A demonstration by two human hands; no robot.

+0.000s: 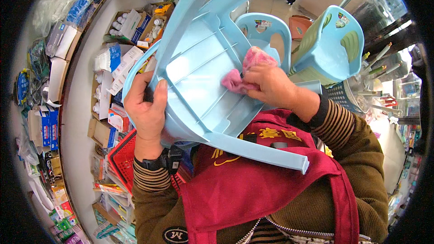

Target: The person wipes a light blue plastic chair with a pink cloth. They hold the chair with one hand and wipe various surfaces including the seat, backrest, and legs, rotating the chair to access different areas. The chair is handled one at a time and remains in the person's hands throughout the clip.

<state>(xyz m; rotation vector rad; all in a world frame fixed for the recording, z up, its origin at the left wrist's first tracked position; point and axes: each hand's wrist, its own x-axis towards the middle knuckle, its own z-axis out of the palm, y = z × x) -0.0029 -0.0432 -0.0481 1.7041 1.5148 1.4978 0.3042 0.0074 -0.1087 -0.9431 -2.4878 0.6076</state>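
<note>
A light blue plastic chair [203, 61] is tipped over in front of me, with the ribbed underside of its seat facing up and its legs jutting out. My left hand [145, 108] grips the chair at its left side, thumb on the underside and fingers behind the edge. Bunched in my right hand [271, 83] is a pink cloth [234, 81], which lies against the ribbed underside. One chair leg [261, 152] crosses in front of my dark red apron [237, 189].
Beyond the chair stand another blue plastic chair [264, 30] and a blue and green chair stack [332, 47]. Shelves with boxed goods [125, 27] run along the left. A red plastic basket [122, 159] sits below my left forearm. A perforated basket [346, 96] is at right.
</note>
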